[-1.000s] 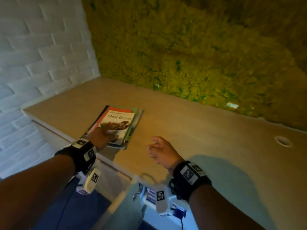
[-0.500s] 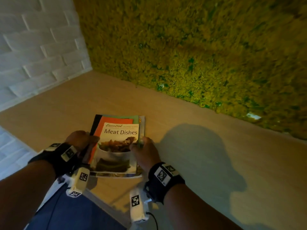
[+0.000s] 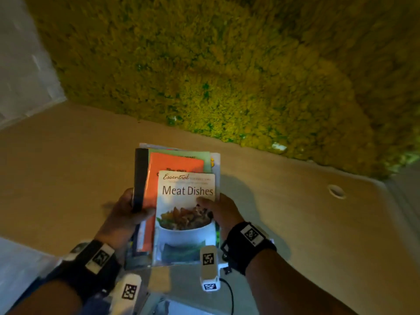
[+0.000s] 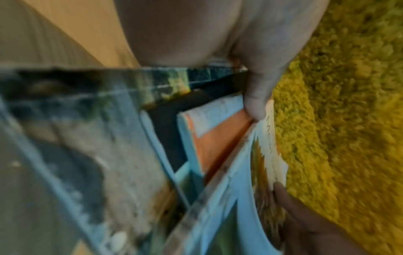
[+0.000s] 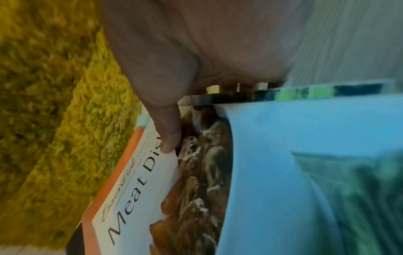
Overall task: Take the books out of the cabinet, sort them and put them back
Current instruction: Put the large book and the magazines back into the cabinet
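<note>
1. You hold the stack of books (image 3: 179, 201) between both hands, lifted off the counter (image 3: 295, 212), its long axis running away from you toward the mossy green wall (image 3: 227, 76)
2. Your left hand (image 3: 127, 214) clamps the left edge, thumb curled over the black spine (image 3: 139, 178) and the remaining fingers hidden under the stack
3. Your right hand (image 3: 218, 210) pinches the right edge, thumb pressed on the "Meat Dishes" cover (image 3: 186, 214); the fingers below are out of sight
4. The books are uneven: the orange book (image 3: 175, 164) and the pale green one (image 3: 204, 158) stick out beyond the top cover, so I judge squaring is still needed
5. Both hands sit near the end closest to you, so the far end may sag or slide
6. A round hole (image 3: 336, 191) in the counter lies well to the right, clear of the stack
7. The cabinet itself is not plainly visible; I judge it lies below the near edge of the counter
</note>
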A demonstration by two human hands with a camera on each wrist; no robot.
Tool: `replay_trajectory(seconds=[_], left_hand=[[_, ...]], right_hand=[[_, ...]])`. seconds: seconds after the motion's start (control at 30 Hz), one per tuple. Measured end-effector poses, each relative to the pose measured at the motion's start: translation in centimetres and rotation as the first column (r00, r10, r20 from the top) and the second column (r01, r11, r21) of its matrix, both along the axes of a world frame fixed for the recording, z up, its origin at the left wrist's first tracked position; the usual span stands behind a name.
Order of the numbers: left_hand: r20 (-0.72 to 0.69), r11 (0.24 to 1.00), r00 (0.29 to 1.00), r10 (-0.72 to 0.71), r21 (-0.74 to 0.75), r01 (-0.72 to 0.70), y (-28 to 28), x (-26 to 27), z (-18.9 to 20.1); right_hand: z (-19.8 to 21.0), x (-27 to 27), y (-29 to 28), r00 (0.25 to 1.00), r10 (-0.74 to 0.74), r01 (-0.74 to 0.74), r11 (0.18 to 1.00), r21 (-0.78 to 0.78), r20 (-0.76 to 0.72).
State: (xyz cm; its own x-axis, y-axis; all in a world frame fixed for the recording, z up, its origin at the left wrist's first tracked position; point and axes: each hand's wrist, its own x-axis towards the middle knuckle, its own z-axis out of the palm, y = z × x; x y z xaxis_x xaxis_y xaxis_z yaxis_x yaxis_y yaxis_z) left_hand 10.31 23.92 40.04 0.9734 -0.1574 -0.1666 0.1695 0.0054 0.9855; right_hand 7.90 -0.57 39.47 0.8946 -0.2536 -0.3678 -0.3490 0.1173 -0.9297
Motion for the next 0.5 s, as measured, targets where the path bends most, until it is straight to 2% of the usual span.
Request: replay_trajectory(seconds=[0.07,0.17,0.3,0.4,0.5], left_hand=[[0.058,0.999,0.998,-0.007,-0.041,0.01,-2.9,-1.1,0.0],[0.148,0.996,0.985,-0.085,0.003,0.086,-6.9,-1.9,0.6],[0.2,0.989,0.969,-0.142,-0.012,0.148,-10.8,-2.3,2.0],[0.211,0.99,0.969,-0.129,-0.033,0.139,-12.9,-3.7,1.7],[0.2,0.98,0.966,-0.164,-0.077,0.183,-14.1,-4.8,0.7]], right_hand=[[0.7,-1.6,-2.0,0.992,-0.096,0.1,0.994,-0.049,0.084],[1.7,-4.5,-4.6,0.949,-0.231,0.251,0.965,-0.073,0.214],[3.4,-8.5,-6.6,0.864,-0.316,0.343,0.939,0.001,0.391],[2.5,-9.8,-6.7,0.819,-0.37,0.377,0.923,0.074,0.439],[1.3,-10.2,-6.6,0.825,-0.377,0.378,0.922,0.084,0.422]])
